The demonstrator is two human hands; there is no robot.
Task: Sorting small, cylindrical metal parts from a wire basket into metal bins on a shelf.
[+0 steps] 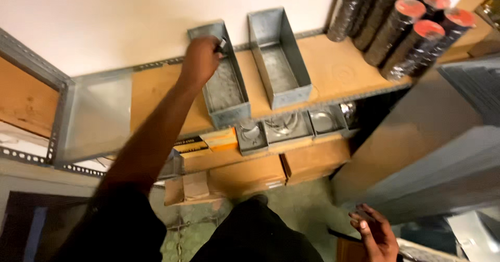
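My left hand (200,59) reaches up to the shelf and is closed around a small shiny metal piece (222,44) at the far end of the left grey metal bin (226,87). A second grey metal bin (276,59) stands just to its right on the brown shelf board (333,69). My right hand (375,233) hangs low at the bottom right with its fingers apart and nothing in it.
Stacks of dark rolls with red ends (406,22) fill the shelf's right end. Below are small metal boxes (286,129), a yellow and black carton (205,142) and cardboard boxes (250,176). Grey sheet-metal panels (442,142) lean at the right.
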